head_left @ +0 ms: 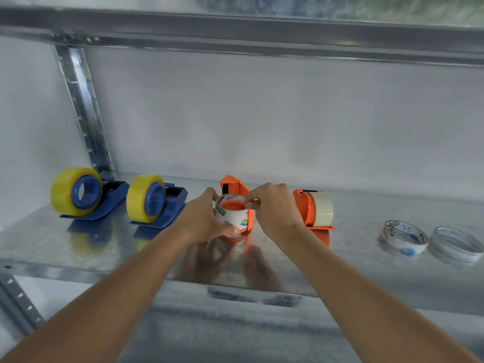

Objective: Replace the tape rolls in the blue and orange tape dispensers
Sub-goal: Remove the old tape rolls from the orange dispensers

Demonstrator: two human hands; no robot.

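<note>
Galvanised, mirror-bright metal shelf [353,247] carries everything. Near its middle, the left hand [203,218] wraps around a white printed tape roll [227,220] seated on the orange hub of the nearer orange plastic tape dispenser [237,189], while the right hand [272,208] pinches the roll's upper rim between thumb and forefinger (what exactly sits between those fingertips is too small to tell). Just to the right stands a second orange dispenser [309,213] loaded with a pale cream tape roll [324,209]. To the left sit two blue plastic dispensers [115,195] [176,200], each holding a yellow tape roll [65,189] [137,197]. Far right, two flat, nearly spent clear tape rolls [402,238] [457,244] lie beside each other.
</note>
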